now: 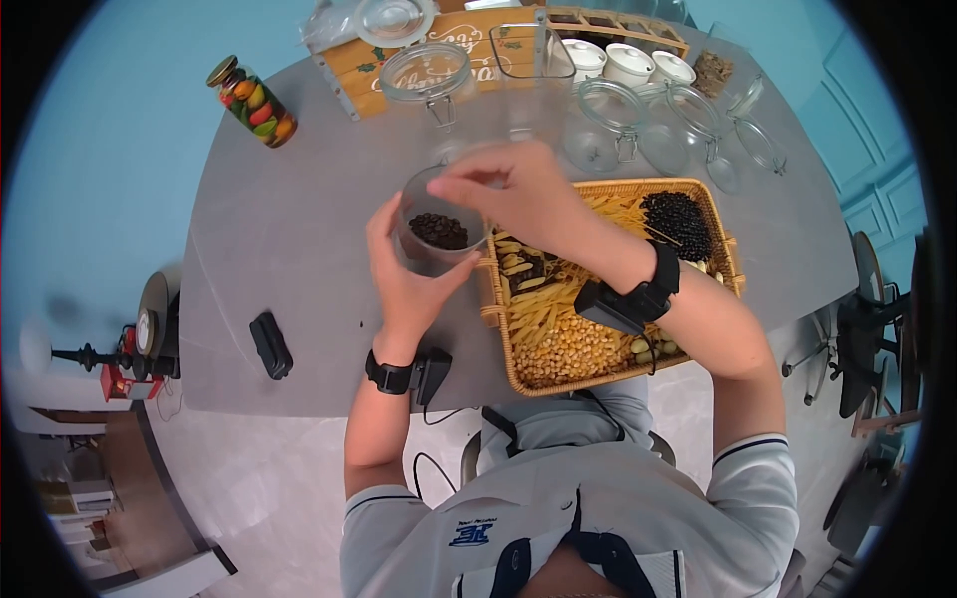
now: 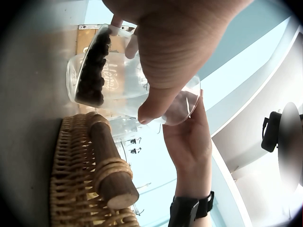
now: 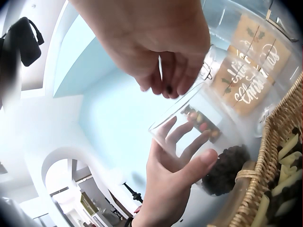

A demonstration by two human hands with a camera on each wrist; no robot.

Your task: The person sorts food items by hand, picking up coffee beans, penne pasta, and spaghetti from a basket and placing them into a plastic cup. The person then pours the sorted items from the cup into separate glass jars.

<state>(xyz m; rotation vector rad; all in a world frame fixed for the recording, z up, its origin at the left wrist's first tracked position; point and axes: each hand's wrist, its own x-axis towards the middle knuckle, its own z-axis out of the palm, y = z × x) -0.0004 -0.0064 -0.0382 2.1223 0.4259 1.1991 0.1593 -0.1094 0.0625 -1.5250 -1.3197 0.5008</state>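
My left hand (image 1: 412, 284) grips a clear glass cup (image 2: 130, 90), thumb on the near side and fingers round the far side. Dark coffee beans (image 1: 439, 231) cover the cup's bottom. Over its mouth is my right hand (image 1: 528, 194), fingertips bunched and pointing down. In the right wrist view a small dark coffee bean (image 3: 169, 89) shows at those fingertips, just above the rim. Beside the cup, under my right forearm, is a wicker basket (image 1: 733, 261) of penne (image 1: 543, 299), corn kernels (image 1: 568, 349), black beans (image 1: 678, 224) and more dark beans among the penne.
Clip-top glass jars (image 1: 598, 145) and white lidded pots (image 1: 628, 66) line the back, before a wooden crate (image 1: 354, 75). A jar of colourful vegetables (image 1: 254, 105) stands back left. A black case (image 1: 270, 345) lies front left on the grey table (image 1: 299, 219).
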